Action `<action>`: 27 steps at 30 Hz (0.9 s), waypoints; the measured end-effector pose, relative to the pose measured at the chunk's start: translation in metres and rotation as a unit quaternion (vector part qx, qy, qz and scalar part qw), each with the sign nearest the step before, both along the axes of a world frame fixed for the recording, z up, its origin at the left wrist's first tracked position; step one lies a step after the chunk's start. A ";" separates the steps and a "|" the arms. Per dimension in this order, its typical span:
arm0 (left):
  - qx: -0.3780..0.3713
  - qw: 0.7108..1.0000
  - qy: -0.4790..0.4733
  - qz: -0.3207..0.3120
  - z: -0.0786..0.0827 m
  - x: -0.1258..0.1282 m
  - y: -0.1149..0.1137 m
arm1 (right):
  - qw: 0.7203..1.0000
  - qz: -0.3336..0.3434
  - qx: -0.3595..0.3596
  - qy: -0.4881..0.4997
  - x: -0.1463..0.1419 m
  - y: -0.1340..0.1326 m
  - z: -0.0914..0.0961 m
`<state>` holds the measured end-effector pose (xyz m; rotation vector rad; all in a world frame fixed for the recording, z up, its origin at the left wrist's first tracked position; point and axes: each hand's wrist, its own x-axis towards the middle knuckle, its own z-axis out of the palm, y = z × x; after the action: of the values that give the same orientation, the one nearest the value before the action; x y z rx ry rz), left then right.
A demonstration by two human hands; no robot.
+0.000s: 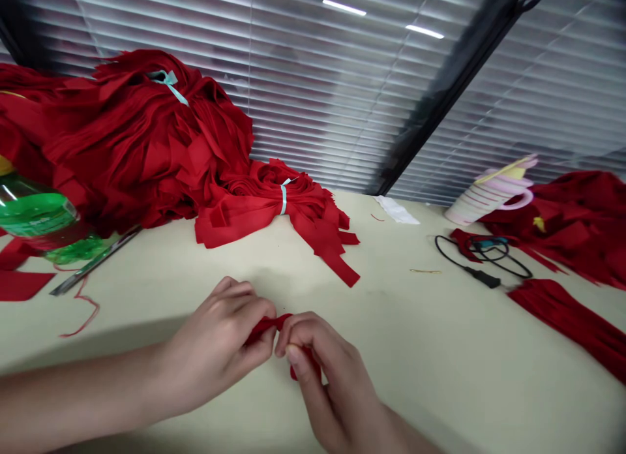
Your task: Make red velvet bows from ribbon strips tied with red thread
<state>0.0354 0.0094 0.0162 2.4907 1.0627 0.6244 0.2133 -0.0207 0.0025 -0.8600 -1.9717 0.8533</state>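
Note:
Both of my hands meet over the pale table, pinching one small piece of red fabric between them. My left hand has its fingers curled round one end of it. Thumb and fingers of my right hand close on the other end, and some of the red cloth shows below the fingertips. Much of the fabric is covered by my fingers, so its full shape is hidden. Beyond the hands, nearest to them, lies a tied bundle of red fabric strips with a pale blue band round it.
A large heap of red fabric fills the back left, beside a green-labelled bottle and a thin metal tool. To the right stand a striped mug, a black cable and more red strips. Window blinds rise behind.

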 end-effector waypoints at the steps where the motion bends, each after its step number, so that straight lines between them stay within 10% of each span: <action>1: -0.001 1.000 0.003 0.009 -0.001 0.000 0.000 | 1.000 -0.004 0.004 0.001 -0.001 0.000 -0.002; 16: -0.246 0.916 -0.269 0.168 -0.003 0.013 0.006 | 0.994 -0.033 0.056 -0.086 -0.012 -0.011 -0.019; 27: 0.063 0.968 -0.223 0.091 -0.011 0.003 0.005 | 0.951 -0.041 -0.223 0.208 -0.011 0.015 -0.019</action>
<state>0.0385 0.0142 0.0049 2.2055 1.1021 1.2727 0.2024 -0.0059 -0.0166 -0.9152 -1.3864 1.3394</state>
